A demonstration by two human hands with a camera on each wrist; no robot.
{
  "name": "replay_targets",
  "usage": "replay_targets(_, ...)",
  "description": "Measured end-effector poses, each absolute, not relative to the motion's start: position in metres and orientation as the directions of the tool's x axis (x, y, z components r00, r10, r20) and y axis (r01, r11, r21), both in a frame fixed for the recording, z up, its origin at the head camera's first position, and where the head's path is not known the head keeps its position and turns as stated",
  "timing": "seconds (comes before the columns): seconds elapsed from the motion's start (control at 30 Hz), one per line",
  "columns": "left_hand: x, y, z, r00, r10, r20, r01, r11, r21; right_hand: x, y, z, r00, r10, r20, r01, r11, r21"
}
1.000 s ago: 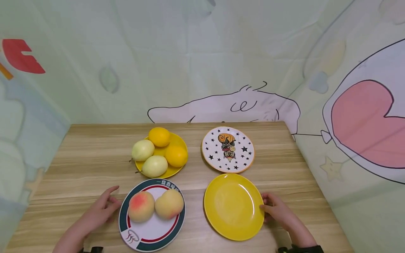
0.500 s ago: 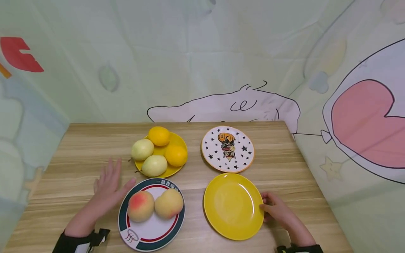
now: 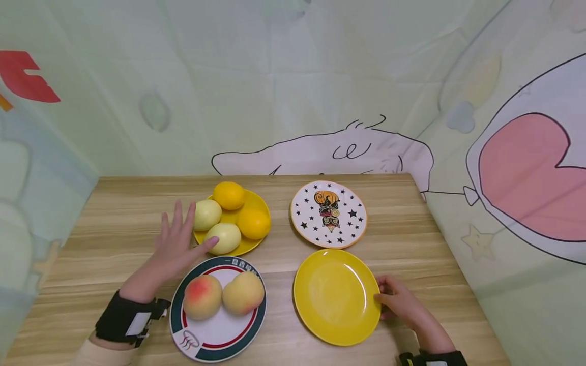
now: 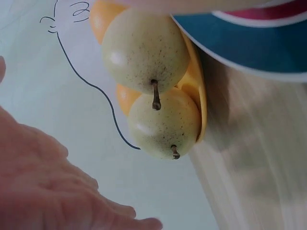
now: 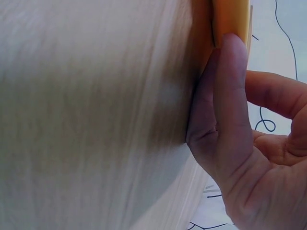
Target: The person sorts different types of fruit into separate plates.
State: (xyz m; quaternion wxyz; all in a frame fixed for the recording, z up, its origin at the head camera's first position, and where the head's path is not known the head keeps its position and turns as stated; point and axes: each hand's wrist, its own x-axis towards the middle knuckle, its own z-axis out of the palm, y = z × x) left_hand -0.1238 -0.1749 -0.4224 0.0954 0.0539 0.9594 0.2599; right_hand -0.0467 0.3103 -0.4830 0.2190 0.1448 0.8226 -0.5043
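My left hand [image 3: 174, 249] reaches with spread, straight fingers over the left side of a small yellow plate [image 3: 247, 248]. That plate bears two pale green pears, a nearer pear [image 3: 224, 238] and a farther pear [image 3: 207, 214], and two lemons, one of them the front lemon [image 3: 253, 223]. The left thumb overlaps the nearer pear in the head view; contact cannot be told. In the left wrist view, the pears' stems [image 4: 155, 96] face the camera. My right hand [image 3: 400, 300] pinches the right rim of a bare, larger yellow plate [image 3: 336, 297] between thumb and fingers.
Nearest the front left stands a green-rimmed white plate [image 3: 220, 351] with two peaches, a redder peach [image 3: 202, 297] and a paler peach [image 3: 243, 293]. A star-patterned plate [image 3: 306, 213] lies at the back. A printed cloth [image 3: 274, 91] hangs behind the wooden table [image 3: 137, 203].
My left hand has moved forward and right from beside the peach plate to the pears, spreading its fingers. The right hand stays at the yellow plate's rim.
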Motion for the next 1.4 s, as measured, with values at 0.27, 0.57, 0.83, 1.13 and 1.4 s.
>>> replay_targets(0.27, -0.161, -0.175, -0.426, -0.974, 0.165, -0.154, 0.057, 0.841, 0.538, -0.047, 0.309, -0.479, -0.862, 0.001, -0.507, 0.453, 0.453, -0.768)
replay_targets(0.57, -0.192, -0.179, -0.433, -0.972, 0.143, -0.187, 0.014, 0.829, 0.559, -0.05, 0.306, -0.478, -0.85, 0.043, -0.524, 0.478, 0.48, -0.736)
replay_targets(0.83, -0.209, -0.167, -0.436, -0.983, 0.088, -0.162, -0.015, 0.838, 0.546, -0.049, 0.307, -0.477, -0.856, 0.026, -0.517, 0.466, 0.474, -0.747)
replay_targets(1.13, -0.219, -0.158, -0.439, -0.979, 0.048, -0.201, -0.069, 0.841, 0.536, -0.05, 0.308, -0.478, -0.853, 0.03, -0.521, 0.469, 0.48, -0.741)
replay_targets(1.4, -0.218, -0.152, -0.441, -0.975, -0.01, -0.223, -0.13, 0.838, 0.53, -0.05, 0.308, -0.48, -0.854, 0.031, -0.519, 0.47, 0.475, -0.744)
